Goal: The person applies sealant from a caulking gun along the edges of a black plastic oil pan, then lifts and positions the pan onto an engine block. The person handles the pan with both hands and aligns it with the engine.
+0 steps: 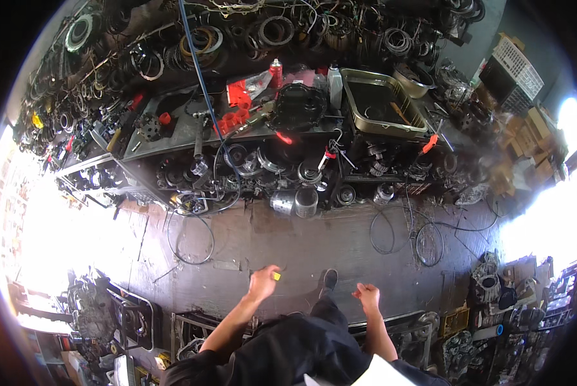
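Observation:
My left hand point(261, 284) is closed, held out over the floor in front of me. A small yellow object point(276, 276) pokes out from its fingers; its kind is too small to make out. To the right, my right hand point(368, 296) is loosely curled above the floor. Whether anything is inside its fingers does not show. Both hands are well away from the workbench point(269, 137). Between them one dark shoe point(330, 278) shows on the floor.
The bench bears a metal tray point(417, 127) of dark liquid, a black flat part point(298, 106), a red spray can point(275, 73) and red plastic pieces point(232, 120). A blue hose point(203, 83) hangs down. Black cables point(429, 244) loop on the floor. Gearbox housings point(488, 280) stand behind right.

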Tool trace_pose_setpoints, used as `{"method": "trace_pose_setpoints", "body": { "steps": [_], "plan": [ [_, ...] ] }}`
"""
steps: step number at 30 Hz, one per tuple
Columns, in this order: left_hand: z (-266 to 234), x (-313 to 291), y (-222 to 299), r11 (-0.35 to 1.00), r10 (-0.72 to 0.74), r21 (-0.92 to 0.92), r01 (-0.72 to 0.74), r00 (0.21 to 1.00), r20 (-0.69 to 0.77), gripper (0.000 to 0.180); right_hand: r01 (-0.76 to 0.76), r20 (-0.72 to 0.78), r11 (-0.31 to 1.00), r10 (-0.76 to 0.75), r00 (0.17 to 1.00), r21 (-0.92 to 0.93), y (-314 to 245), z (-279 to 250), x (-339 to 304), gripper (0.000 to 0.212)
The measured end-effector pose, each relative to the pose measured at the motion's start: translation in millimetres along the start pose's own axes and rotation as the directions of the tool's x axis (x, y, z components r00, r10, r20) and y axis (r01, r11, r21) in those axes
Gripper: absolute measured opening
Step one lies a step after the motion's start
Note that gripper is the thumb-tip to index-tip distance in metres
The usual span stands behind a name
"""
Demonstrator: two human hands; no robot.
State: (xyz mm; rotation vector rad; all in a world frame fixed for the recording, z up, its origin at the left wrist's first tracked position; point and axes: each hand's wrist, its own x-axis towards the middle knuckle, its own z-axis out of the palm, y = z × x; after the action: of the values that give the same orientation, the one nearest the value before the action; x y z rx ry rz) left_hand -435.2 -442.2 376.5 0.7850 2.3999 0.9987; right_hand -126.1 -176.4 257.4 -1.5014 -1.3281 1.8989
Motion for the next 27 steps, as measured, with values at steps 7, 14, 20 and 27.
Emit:
{"method": "trace_pose_setpoints", "body": {
  "steps": [7, 14, 20, 27],
  "plan": [
    [81.8, 97.9, -95.6, 0.945, -0.165, 0.31, 0.099, 0.967, 0.193, 0.043, 0.031, 0.315, 0.906, 0.115, 0.942, -0.422, -101.0, 27.0, 130.3, 0.025],
    [49.2, 264.3, -37.2, 0.738, -0.443, -0.632, 0.234, 0.876, -0.193, 0.046, 0.119, 0.654, 0.993, -0.099, 0.75, 0.014, -274.7, 169.9, 261.3, 0.06],
    [-5.3, 400.6, -9.7, 0.554, -0.419, -0.833, -0.014, 0.859, -0.293, 0.055, 0.174, 0.478, 0.95, -0.283, 0.832, 0.26, -372.6, 320.7, 370.7, 0.059],
    [-30.0, 499.7, -6.4, 0.476, -0.284, -0.871, -0.118, 0.917, -0.28, 0.06, 0.09, 0.328, 0.95, -0.191, 0.925, 0.299, -403.5, 385.5, 451.8, 0.06]
  ]
}}
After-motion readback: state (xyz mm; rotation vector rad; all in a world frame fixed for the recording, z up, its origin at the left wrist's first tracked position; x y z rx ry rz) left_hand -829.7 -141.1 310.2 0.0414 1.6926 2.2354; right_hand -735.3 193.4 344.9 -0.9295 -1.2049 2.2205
